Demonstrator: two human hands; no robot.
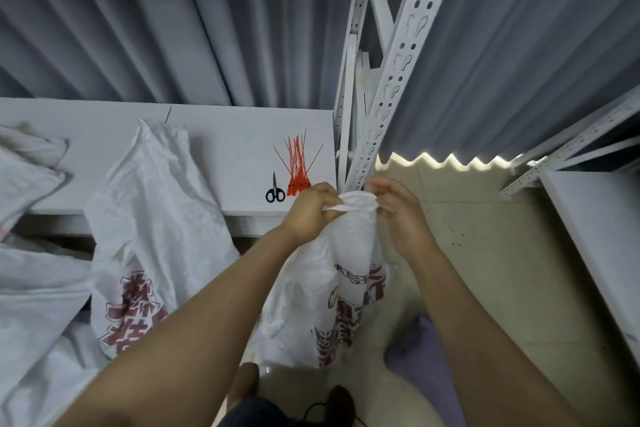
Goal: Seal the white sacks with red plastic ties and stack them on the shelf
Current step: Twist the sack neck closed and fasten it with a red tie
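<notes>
I'm bunching the mouth of the white sack (332, 274), which is standing on the floor between my arms. My left hand (311, 210) is gripping the gathered fabric and my right hand (401, 215) is pinching the opposite edge, forming a neck to bind. The red ties (298, 170) are lying close by on the shelf (225, 149), beside the scissors (275, 191), probably for a quick reach.

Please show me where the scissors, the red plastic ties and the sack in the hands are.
scissors (275, 191): head view, on the pivot above the black handles.
red plastic ties (297, 168): head view, middle of the bundle.
sack (349, 239): head view, gathered neck below the hands.
</notes>
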